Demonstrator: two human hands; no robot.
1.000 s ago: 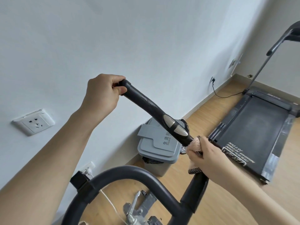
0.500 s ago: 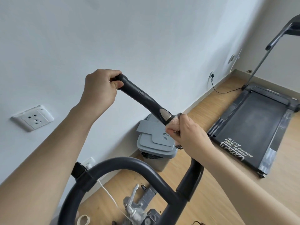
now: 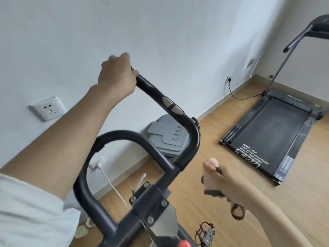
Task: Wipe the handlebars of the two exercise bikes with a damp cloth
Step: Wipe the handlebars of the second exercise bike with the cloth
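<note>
The black handlebar (image 3: 178,122) of an exercise bike loops up through the middle of the view, with two silver sensor pads on its right arm. My left hand (image 3: 117,75) grips the far tip of that arm. My right hand (image 3: 220,180) is off the bar, to its right and lower, fingers curled round a bunched cloth (image 3: 213,192) with a dark patterned edge that peeks out below the fist. The bike's stem and bolted clamp (image 3: 147,202) show at the bottom.
A grey lidded bin (image 3: 167,138) stands against the white wall behind the bar. A black treadmill (image 3: 270,132) lies on the wood floor at right, its cable plugged into the wall. A wall socket (image 3: 47,108) sits at left. A pedal (image 3: 204,230) shows below.
My right hand with the cloth slid up the bar over the sensor pads, then came off it and dropped to the right. The view tilted down. My left hand kept its grip.
</note>
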